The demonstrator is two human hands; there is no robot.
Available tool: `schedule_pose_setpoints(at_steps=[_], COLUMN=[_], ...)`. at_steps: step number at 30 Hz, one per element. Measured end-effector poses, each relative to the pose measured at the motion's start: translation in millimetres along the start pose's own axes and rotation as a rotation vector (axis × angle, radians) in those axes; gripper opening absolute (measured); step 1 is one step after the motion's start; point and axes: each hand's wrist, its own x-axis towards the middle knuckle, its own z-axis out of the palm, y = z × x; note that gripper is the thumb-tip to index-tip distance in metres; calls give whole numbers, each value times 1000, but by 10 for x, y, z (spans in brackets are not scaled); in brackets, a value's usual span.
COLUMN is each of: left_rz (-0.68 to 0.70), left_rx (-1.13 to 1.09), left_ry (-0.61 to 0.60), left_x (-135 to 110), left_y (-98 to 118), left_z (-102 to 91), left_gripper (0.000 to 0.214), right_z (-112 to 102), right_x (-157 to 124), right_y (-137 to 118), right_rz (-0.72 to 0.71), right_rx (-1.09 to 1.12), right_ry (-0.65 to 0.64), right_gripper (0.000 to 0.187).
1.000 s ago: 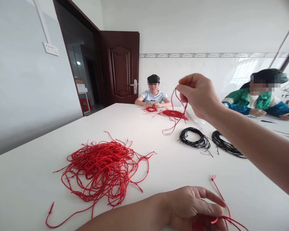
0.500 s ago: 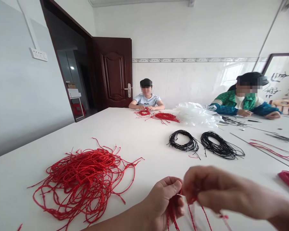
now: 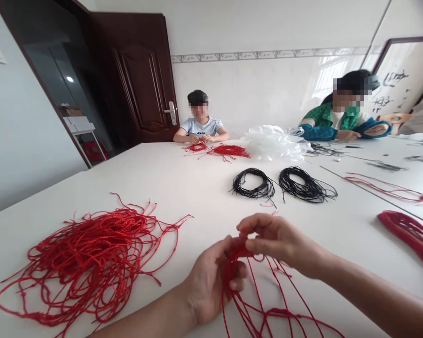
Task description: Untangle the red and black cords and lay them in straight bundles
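My left hand [image 3: 213, 274] is curled round a bunch of red cords [image 3: 234, 263], whose strands run down over the table toward the bottom edge. At the top of that bunch, my right hand [image 3: 282, 239] has its thumb and fingers closed on the same red cords, close to my left fingertips. Exactly which strand it pinches is hidden. Left of my hands lies a large loose heap of red cords [image 3: 95, 258], with thin ends sticking out.
Two coils of black cord [image 3: 253, 183] lie beyond my hands. A dark red hank [image 3: 409, 237] rests at right. White plastic bags [image 3: 277, 143] are piled farther back. Two people [image 3: 200, 126] sit across the white table [image 3: 155, 180], one handling red cords.
My right hand has come in to the left and turned, now closed at the bunch. The view has tipped down and shifted right, showing more strands below my hands.
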Motion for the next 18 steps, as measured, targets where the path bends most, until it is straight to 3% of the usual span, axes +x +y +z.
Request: schedule_pose_setpoints(at_steps=[2,6,10,15,18], left_rz=[15,19,13,121,187], left_rx=[22,51,134,291,392], left_ry=[3,-19,-35,7,68], left_x=[-2,-26,-51,-73,-70], left_y=[10,23,-1,-57,-70], left_z=[-4,2,10,21,34], left_gripper=[31,36,41,39,31], right_z=[-90,-218,-196,-170,-207], right_x=[23,40,35,38,49], right_y=[45,119,161,200,196], right_rz=[12,26,-37,75,105], right_rx=[-62,-268,-211,-141,-34], right_ry=[-6,-157,-314,-338,-355], right_gripper=[31,52,75,67,51])
